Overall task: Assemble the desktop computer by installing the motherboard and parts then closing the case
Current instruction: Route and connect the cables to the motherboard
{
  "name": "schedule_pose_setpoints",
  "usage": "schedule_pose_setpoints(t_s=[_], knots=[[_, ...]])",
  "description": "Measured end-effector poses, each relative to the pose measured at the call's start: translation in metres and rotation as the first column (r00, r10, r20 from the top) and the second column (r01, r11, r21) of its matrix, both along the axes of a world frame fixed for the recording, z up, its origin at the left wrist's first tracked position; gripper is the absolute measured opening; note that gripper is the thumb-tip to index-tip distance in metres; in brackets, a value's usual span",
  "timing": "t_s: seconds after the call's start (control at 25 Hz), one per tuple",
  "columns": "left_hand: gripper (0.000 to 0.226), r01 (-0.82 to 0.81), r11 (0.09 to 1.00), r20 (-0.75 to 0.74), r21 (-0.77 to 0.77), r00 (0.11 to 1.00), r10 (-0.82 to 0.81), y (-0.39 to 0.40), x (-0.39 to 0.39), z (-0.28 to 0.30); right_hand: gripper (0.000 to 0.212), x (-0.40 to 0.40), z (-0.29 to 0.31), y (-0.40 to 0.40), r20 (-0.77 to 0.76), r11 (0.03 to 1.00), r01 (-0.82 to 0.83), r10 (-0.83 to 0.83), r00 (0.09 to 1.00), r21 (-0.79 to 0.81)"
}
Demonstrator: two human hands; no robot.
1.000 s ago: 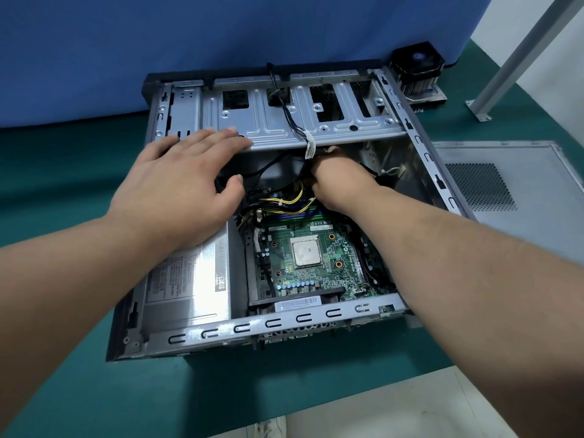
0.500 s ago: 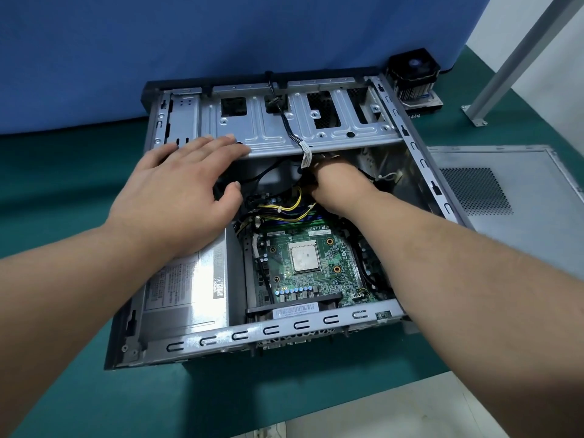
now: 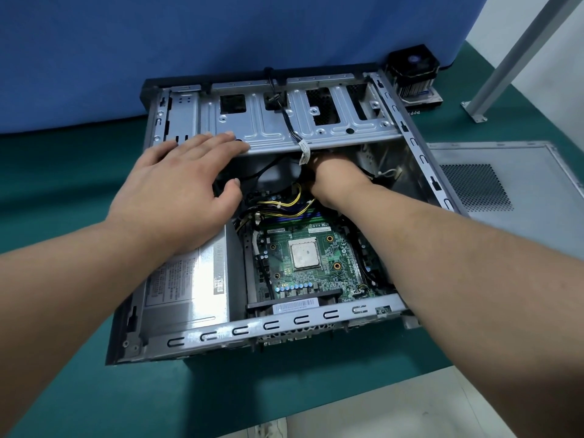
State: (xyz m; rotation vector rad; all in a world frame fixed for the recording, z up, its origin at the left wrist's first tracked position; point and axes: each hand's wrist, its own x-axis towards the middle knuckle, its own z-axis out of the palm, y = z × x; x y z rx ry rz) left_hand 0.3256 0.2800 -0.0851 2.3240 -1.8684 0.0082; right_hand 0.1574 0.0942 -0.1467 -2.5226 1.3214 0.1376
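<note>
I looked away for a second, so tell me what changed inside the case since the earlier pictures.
Nothing clearly moved. The left hand stays flat on the drive cage edge, and the right hand stays reached in under it among the cables, its fingers hidden. The motherboard and side panel lie as before.

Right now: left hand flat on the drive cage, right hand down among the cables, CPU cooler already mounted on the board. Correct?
Not quite. The cooler is not mounted: the head view shows it on the green mat behind the case's far right corner, and the CPU sits bare on the motherboard. The rest holds: left hand flat on the drive cage, right hand down among the cables.
</note>
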Motion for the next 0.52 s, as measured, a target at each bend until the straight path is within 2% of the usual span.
schedule_pose_setpoints(t_s=[0.28, 0.4, 0.52], knots=[[0.059, -0.003, 1.000, 0.009, -0.010, 1.000, 0.003, 0.000, 0.001, -0.004, 0.028, -0.003, 0.001, 0.006, 0.014, 1.000, -0.023, 0.023, 1.000, -0.014], [0.057, -0.006, 1.000, 0.004, -0.001, 1.000, 0.006, 0.001, -0.001, -0.003, 0.025, -0.016, 0.007, 0.008, 0.003, 0.996, -0.071, 0.071, 0.997, 0.055], [0.056, -0.018, 1.000, -0.003, 0.005, 1.000, 0.018, 0.001, -0.002, -0.001, 0.026, -0.031, 0.014, 0.009, 0.086, 0.996, -0.058, 0.052, 0.995, 0.070]])
